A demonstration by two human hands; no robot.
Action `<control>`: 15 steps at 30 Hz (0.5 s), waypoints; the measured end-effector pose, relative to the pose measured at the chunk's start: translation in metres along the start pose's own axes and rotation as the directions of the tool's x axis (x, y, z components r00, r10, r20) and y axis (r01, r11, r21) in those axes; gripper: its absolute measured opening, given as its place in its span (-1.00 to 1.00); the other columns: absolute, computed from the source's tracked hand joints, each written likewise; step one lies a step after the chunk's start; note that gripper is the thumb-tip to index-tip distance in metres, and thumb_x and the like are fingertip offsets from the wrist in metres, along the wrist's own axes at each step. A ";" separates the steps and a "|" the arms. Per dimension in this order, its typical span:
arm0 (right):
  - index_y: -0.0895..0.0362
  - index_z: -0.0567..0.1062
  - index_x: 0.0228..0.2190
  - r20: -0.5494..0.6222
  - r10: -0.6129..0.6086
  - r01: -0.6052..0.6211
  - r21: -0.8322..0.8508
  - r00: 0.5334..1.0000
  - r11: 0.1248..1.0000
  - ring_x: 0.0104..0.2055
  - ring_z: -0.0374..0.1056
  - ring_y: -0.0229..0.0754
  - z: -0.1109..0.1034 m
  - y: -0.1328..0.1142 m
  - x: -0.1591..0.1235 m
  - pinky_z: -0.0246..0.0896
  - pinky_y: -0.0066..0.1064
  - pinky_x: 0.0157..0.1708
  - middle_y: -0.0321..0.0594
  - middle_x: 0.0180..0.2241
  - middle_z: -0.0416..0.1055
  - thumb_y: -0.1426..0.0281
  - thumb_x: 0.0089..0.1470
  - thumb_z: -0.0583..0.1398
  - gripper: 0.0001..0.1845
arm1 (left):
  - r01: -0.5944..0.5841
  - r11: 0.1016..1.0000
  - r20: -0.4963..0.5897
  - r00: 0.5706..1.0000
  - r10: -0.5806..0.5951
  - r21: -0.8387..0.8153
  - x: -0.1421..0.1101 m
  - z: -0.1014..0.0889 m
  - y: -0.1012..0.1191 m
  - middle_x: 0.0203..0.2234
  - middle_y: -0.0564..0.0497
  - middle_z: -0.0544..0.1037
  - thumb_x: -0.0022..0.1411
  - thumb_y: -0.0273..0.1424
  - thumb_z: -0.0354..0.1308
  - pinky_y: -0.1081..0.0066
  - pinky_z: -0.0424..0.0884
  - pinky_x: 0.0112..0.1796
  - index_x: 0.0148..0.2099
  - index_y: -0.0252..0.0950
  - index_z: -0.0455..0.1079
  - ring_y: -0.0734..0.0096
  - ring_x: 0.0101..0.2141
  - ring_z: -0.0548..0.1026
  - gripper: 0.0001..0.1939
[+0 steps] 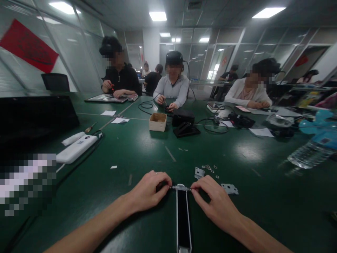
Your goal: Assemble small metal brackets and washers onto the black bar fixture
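A long narrow frame (177, 221) with silvery edges and a black middle lies on the green table, pointing away from me. Across its far end sits a short metal rod (181, 188). My left hand (154, 189) pinches the rod's left tip between thumb and fingers. At the opposite tip, my right hand (214, 200) pinches in the same way. Just beyond my right hand lie a bent metal bracket (199, 172), partly covered by the hand, and several small metal rings (208, 167). To its right rests a flat metal plate (230, 188) with holes.
A small open box (157, 122) and a black stand (186, 129) are farther back. At left are a white power bank (77, 149) with a cable and a dark screen (37, 116). A water bottle (310, 153) lies tilted at right. Three people sit across the table.
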State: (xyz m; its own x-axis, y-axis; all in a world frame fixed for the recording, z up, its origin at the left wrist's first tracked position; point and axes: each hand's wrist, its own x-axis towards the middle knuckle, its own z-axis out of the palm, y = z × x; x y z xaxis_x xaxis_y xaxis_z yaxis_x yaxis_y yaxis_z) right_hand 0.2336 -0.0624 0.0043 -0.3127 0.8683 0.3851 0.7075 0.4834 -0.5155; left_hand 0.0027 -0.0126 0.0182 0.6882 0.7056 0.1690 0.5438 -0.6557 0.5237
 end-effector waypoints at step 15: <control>0.07 0.45 -0.42 -0.027 -0.044 0.045 0.023 0.999 0.999 -0.41 0.34 -0.14 0.001 0.003 0.000 0.31 -0.31 -0.46 -0.20 -0.45 0.41 0.41 0.13 0.07 -0.83 | 0.002 1.000 -0.032 0.999 -0.002 -0.014 -0.001 -0.001 0.005 -0.39 0.09 0.49 0.16 -0.61 0.08 0.41 0.28 -0.28 -0.24 -0.28 0.37 0.47 -0.45 0.41 -0.84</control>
State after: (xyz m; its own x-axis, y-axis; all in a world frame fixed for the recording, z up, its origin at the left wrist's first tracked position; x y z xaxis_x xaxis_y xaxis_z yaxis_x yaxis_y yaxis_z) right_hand 0.2348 -0.0613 0.0020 -0.3262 0.8428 0.4281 0.6779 0.5242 -0.5155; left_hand 0.0041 -0.0166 0.0212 0.6713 0.7152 0.1946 0.5380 -0.6508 0.5357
